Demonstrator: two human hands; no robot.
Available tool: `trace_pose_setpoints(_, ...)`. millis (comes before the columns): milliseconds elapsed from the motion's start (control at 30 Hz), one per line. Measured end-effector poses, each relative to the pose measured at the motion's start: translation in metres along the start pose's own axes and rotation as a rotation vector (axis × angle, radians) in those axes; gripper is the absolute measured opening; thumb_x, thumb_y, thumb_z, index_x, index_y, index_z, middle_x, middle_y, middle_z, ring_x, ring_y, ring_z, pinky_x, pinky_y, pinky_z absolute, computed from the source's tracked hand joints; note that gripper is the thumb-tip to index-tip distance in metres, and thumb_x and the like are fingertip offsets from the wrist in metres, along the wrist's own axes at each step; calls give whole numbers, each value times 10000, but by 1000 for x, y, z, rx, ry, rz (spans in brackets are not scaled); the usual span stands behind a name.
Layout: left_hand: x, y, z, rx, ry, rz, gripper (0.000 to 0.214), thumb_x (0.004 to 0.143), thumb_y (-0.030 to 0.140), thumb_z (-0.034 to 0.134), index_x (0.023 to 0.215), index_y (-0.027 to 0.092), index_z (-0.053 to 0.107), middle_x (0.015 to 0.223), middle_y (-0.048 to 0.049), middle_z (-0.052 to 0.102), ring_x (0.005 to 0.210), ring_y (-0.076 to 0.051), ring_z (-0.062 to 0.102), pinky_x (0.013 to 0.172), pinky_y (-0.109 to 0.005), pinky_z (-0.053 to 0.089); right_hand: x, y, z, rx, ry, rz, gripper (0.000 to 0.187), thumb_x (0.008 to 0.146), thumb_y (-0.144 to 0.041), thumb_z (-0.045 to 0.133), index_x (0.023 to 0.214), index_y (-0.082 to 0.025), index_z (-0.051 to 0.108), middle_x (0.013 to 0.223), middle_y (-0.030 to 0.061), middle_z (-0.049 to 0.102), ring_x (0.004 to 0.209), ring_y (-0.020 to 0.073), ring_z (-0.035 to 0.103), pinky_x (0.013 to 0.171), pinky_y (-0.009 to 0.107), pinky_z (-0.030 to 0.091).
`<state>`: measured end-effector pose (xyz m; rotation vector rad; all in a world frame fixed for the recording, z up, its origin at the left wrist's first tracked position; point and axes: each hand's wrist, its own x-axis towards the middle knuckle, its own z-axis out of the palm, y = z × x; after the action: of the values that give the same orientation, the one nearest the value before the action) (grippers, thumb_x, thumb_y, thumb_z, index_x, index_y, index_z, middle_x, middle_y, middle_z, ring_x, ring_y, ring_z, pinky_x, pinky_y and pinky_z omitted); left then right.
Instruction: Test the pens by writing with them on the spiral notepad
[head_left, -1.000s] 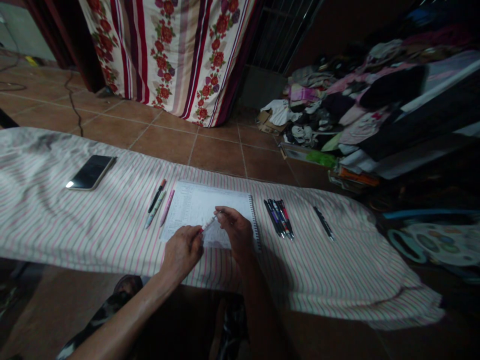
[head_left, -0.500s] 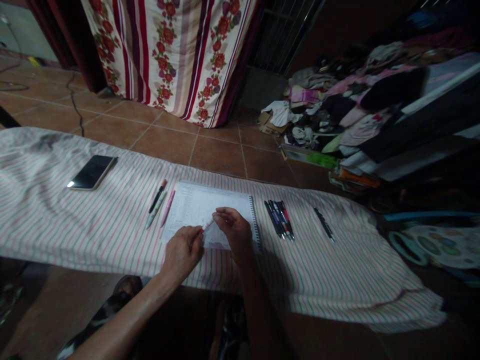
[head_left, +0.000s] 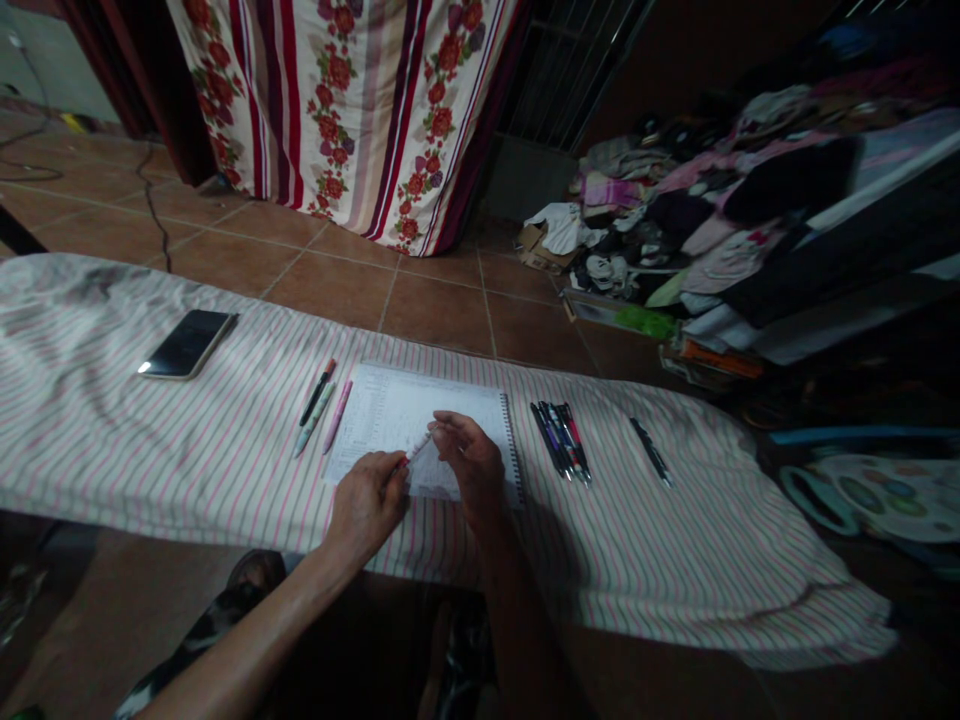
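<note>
A white pen with a red part is held slantwise above a spiral notebook, which lies on the striped cloth. My left hand is closed round the pen's lower, red end. At its upper end, the fingertips of my right hand pinch the tip. Left of the notebook lie a pink pen, a pale patterned pen and a dark pen with an orange end. To its right is a bunch of several pens. Farther right, dark pens lie close together.
A phone lies on the striped cloth at the left. Beyond the tiled floor hangs a floral curtain. Piled clothes fill the far right, and a plastic chair stands near the cloth's right end.
The right fingertips have shifted slightly on the pen's upper end, and more of the pen shows. The left hand keeps its grip; the view has moved very slightly.
</note>
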<state>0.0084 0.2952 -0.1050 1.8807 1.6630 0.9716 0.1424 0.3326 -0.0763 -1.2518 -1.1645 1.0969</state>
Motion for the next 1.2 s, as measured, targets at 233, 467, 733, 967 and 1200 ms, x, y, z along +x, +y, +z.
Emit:
trace_pose_setpoints(233,-1,0,0,-26,-7,-24,265,827,257,415,947,159,630,814,-56,665,766,-182,607,685,-294,472,-1,-1,-1,-32,-7,-22,222,690,-351,617,847,-202,666,801,27,675,646,132,561,547,242,434)
trace_pose_setpoints(467,0,-1,0,-22,-9,-17,261,823,251,417,948,160,627,819,-60,664,782,-185,606,699,-302,474,0,-1,-3,-82,-59,-3,177,693,-326,613,815,-209,663,819,19,677,690,139,577,563,237,431)
trace_pose_setpoints(733,0,0,0,-24,-5,-15,258,826,244,419,939,148,629,814,-63,662,767,-183,605,688,-301,473,0,0,-2,-48,-59,10,177,678,-331,632,798,-204,660,811,18,677,707,144,586,570,239,430)
trace_pose_setpoints(967,-1,-4,3,-34,36,1,257,823,259,427,940,162,634,823,-59,669,752,-175,611,683,-297,483,-2,-2,2,-31,-19,-2,194,666,-330,647,823,-219,677,789,13,680,719,151,598,566,236,434)
trace_pose_setpoints(1200,0,-3,3,-78,37,-9,256,823,256,434,950,149,628,848,-67,671,771,-174,613,689,-297,487,-2,-4,-1,-62,-58,-15,220,693,-323,625,884,-229,683,828,22,700,753,164,623,601,255,466)
